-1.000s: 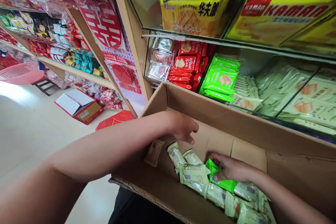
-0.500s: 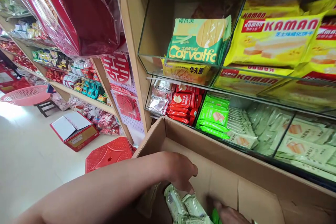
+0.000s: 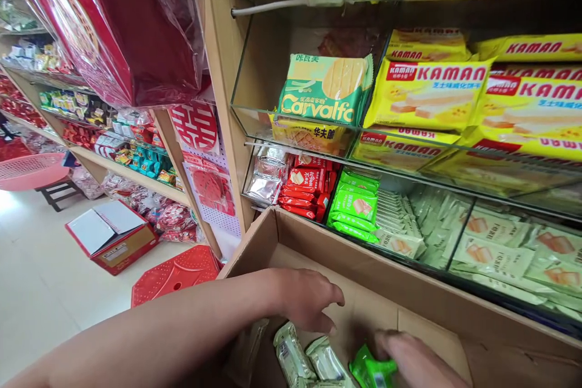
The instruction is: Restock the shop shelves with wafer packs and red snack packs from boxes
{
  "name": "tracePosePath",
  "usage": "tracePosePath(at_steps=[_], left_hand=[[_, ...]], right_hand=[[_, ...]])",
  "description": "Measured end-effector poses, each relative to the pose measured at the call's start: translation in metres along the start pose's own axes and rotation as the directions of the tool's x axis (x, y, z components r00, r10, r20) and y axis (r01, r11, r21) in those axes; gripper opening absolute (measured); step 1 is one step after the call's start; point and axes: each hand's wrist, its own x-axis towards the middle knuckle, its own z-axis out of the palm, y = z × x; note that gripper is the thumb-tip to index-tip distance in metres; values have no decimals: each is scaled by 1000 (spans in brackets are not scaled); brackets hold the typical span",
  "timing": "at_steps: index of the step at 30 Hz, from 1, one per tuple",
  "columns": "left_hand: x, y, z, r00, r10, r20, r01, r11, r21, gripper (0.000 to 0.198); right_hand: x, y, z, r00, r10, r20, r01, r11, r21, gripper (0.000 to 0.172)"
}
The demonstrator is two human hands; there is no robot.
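A brown cardboard box (image 3: 364,282) stands open in front of me, with my two hands inside it. My left hand (image 3: 309,300) hovers over pale green snack packets (image 3: 293,354), its fingers curved and apart, holding nothing. Low in the box, my right hand (image 3: 416,357) is slightly blurred and closes on the edge of a bright green snack packet (image 3: 370,370); its fingertips are partly hidden. The green packet lies just right of the pale ones.
Behind the box, glass-fronted shelves hold green wafer packs (image 3: 357,200), red packs (image 3: 307,185), pale packs (image 3: 493,248) and yellow KAMAN packs (image 3: 425,94). A wrapped dark red bag (image 3: 150,30) hangs at upper left. Below are a red stool (image 3: 179,276) and a carton (image 3: 111,236).
The camera view has shifted a little to the right and up. The green packet has come up slightly with my right hand and shows more. My left hand's fingers have spread somewhat.
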Motion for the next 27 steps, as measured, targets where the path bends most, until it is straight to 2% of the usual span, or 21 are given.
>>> tracePosePath(at_steps=[1, 3, 4, 6, 8, 11, 13, 16, 17, 18, 21, 23, 25, 27], left_hand=[[0, 1, 0, 1000, -4, -20, 3, 998, -59, 58], [1, 3, 0, 999, -2, -44, -9, 969, -248, 67], [2, 4, 1, 998, 22, -52, -40, 929, -368, 67], [4, 5, 1, 993, 82, -90, -119, 812, -572, 56], [7, 7, 1, 989, 96, -113, -148, 685, -713, 40], [11, 9, 0, 995, 29, -93, -95, 504, -858, 40], [13, 9, 0, 995, 0, -100, -90, 440, -893, 43], [14, 10, -1, 991, -34, -133, -99, 487, -868, 42], [13, 11, -2, 990, -33, -136, -102, 497, -861, 41], [13, 12, -3, 991, -21, -132, -105, 496, -862, 41], [10, 15, -5, 993, 43, -108, -116, 460, -880, 42], [9, 15, -5, 992, 48, -119, -128, 453, -882, 45], [9, 13, -5, 993, 16, -114, -110, 424, -899, 51], [9, 11, -6, 999, 13, -40, -43, 330, -943, 61]], right_hand=[[0, -3, -10, 1000, 3, -17, -2, 999, 51, 13], [1, -13, -29, 1000, 6, -22, 0, 960, 280, 3], [1, -19, -37, 1000, -7, -16, 13, 901, 433, 8], [-1, -30, -48, 999, -37, -29, 47, 719, 694, 19], [-4, -38, -53, 998, -21, -67, 67, 567, 821, 25], [-6, -39, -53, 995, 54, -87, 56, 419, 906, 26], [-5, -37, -50, 986, 79, -144, 100, 410, 907, 26], [0, -36, -44, 949, 100, -298, 216, 481, 850, 24], [1, -37, -43, 939, 110, -327, 239, 477, 846, 23], [2, -39, -41, 934, 124, -334, 249, 442, 862, 22], [2, -45, -36, 942, 163, -293, 247, 253, 935, 21], [-2, -45, -36, 940, 169, -297, 258, 220, 941, 18], [-7, -41, -40, 915, 161, -369, 305, 322, 896, 17], [-12, -35, -46, 857, 130, -498, 384, 483, 787, 13]])
